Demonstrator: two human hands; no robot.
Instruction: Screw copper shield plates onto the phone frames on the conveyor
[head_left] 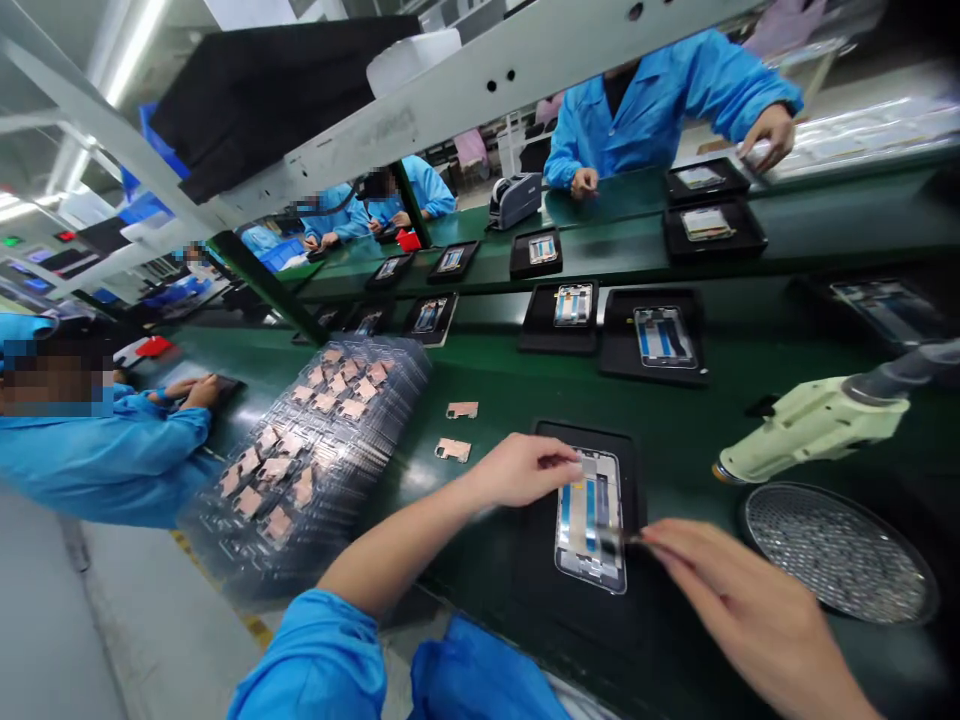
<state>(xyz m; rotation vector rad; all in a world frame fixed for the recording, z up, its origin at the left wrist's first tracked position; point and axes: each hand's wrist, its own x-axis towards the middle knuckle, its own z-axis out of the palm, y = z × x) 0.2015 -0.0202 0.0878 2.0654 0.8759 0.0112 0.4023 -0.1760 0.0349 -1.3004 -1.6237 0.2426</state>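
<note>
**Q:** What lies under the fingers?

**A:** A phone frame (590,520) lies flat beneath both hands, seated in a black tray (630,480). It is judged light and stiff at the rim, but thin and fragile across its blue-striped middle. The smooth face may slip, so it is best held by the outer edges.

**Q:** What is the state of the fingers?

**A:** The left hand (517,470) is closed, its fingers (559,458) pinching a pale strip (589,466) at the frame's upper edge. The right hand (750,610) is clenched, its fingers (660,535) grasping tweezers (613,537), whose tips reach the frame just below the left fingers.

**Q:** What surrounds them?

**A:** Left of the left fingers, two copper pieces (457,430) lie loose on the green bench (472,560). Farther left stands a clear blister stack (315,450) holding more. Right of the right fingers sits a round mesh dish (836,553), with a pale green air gun (814,425) above it. Beyond the fingertips, further black trays (649,335) hold frames. Across the bench, a co-worker's hands (769,135) work at the far side.
</note>
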